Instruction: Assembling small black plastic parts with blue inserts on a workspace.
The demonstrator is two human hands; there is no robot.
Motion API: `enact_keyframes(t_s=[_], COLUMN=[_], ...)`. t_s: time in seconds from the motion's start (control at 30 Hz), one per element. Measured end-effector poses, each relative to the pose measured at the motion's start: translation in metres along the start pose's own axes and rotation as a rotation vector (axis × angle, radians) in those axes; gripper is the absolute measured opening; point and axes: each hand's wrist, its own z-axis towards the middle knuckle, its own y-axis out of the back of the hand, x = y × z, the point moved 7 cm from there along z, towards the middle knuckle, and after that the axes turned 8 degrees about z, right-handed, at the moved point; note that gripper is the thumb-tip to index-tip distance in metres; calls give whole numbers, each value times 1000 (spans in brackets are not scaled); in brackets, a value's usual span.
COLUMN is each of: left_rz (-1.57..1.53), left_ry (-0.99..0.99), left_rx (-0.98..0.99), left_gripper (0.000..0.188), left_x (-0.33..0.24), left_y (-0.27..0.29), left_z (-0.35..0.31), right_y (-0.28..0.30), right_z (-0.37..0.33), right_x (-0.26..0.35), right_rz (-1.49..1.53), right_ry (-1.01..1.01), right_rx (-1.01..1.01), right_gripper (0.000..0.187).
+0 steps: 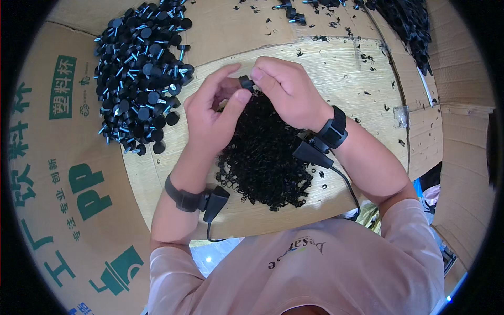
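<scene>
Above the table, my left hand holds a black round-headed part, like the knob heads of the bolts in the pile, between thumb and fingers. My right hand is closed in a pinch against the right side of that knob. Whatever sits between its fingertips is hidden. Directly under both hands lies a heap of small black rings or clips. On the left stands a large pile of black knob-headed bolts with shiny metal shanks.
Cardboard walls close in the left side, and more cardboard stands at the right. A bundle of black strips lies far right. Several loose knob bolts and black scraps are scattered at the back of the wooden tabletop. Cables hang from both wrist devices.
</scene>
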Motion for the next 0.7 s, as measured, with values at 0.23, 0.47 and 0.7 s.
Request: enact_keyframes(t_s=[0.23, 0.47, 0.7], left_rz=[185, 361, 425], left_ry=[-26, -315, -484], left_rx=[21, -6, -43], left_gripper=[21, 29, 32], left_x=[-5, -28, -38], left_y=[-5, -9, -8], left_z=[-1, -1, -3], right_y=[-1, 2, 0], right_z=[-1, 0, 1], right_x=[-3, -25, -26], right_rz=[-54, 49, 107], right_ry=[0, -164, -130], right_rx=[-6, -22, 25], right_gripper=[23, 24, 28])
